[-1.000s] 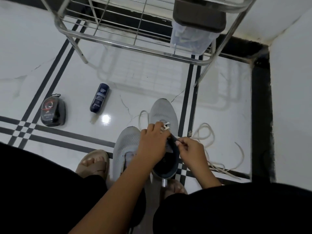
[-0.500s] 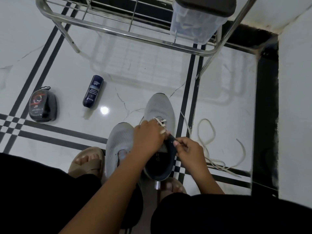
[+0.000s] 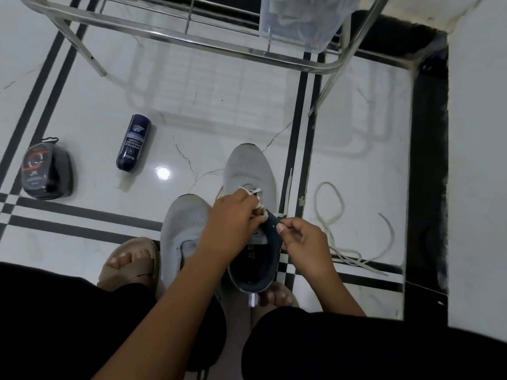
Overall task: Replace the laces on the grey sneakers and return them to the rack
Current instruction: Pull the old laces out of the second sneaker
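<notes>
My left hand [image 3: 237, 212] is curled over the lacing area of the grey mesh sneaker with the navy collar [image 3: 251, 176], fingers bent around the cream flat lace [image 3: 253, 192] where it crosses the first eyelets, and my right hand [image 3: 303, 241] pinches the navy edge of the same shoe's throat between thumb and forefinger, at about three o'clock from the left hand. That shoe stands on the white marble floor with black stripe inlay [image 3: 208, 111], toe toward twelve o'clock, heel nearest me. Just beside it, at nine o'clock, lies the second grey mesh sneaker, unlaced [image 3: 183, 223], touching or almost touching the first (my forearm covers the seam between them, so I cannot tell which). A loose cream lace in loops [image 3: 332, 212] trails on the floor at three o'clock of my right hand, apart from both shoes. One end of the threaded lace lies straight along the black stripe just right of the toe. The chrome wire shoe rack [image 3: 192, 42] stands at twelve o'clock, well apart from the sneakers, with a clear plastic box [image 3: 296, 26] on its lower tier. At ten o'clock lies a dark blue cleaner bottle [image 3: 133, 142] on its side, and farther out at nine o'clock a black rounded polish case [image 3: 46, 171]. My beige sandal [image 3: 131, 264] shows at seven o'clock.
</notes>
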`<state>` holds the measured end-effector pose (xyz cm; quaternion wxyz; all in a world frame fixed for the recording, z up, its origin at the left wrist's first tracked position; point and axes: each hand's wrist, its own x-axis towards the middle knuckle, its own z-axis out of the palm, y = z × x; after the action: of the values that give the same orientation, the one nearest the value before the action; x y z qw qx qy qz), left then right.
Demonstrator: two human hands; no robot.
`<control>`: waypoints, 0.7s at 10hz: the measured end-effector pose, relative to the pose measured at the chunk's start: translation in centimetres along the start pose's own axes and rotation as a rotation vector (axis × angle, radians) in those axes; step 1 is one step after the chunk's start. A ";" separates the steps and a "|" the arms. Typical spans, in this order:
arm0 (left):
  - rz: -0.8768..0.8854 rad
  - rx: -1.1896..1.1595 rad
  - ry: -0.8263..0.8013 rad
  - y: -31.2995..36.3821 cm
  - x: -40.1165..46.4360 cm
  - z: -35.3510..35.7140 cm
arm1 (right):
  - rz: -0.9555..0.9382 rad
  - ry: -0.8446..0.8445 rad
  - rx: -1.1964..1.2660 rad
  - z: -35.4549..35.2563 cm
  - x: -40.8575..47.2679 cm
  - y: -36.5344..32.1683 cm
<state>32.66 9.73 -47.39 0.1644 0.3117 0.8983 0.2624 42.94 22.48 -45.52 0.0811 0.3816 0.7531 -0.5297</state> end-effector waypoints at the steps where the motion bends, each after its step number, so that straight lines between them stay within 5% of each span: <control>1: 0.077 0.039 0.088 -0.2 -0.5 1.0 | -0.016 0.008 -0.017 0.0 -0.1 -0.1; 2: -0.652 -0.968 0.348 0.7 0.2 -1.1 | -0.015 0.020 -0.023 -0.2 -0.1 0.0; 3: -1.083 -1.991 0.529 -0.6 0.9 -4.3 | -0.009 0.016 -0.019 -0.1 -0.3 0.0; 4: -0.759 -0.975 0.055 -0.6 1.5 -4.5 | -0.013 0.005 -0.015 0.3 -0.4 -0.2; 5: -0.254 0.043 -0.234 0.7 0.9 -2.3 | -0.009 -0.004 -0.014 0.2 -0.2 -0.2; 7: -0.074 0.273 -0.104 1.6 0.8 -1.9 | -0.015 0.005 -0.031 0.2 -0.3 0.0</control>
<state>31.96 10.58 -45.03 0.1763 0.3112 0.9267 0.1152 43.04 22.14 -45.47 0.0813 0.3759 0.7644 -0.5176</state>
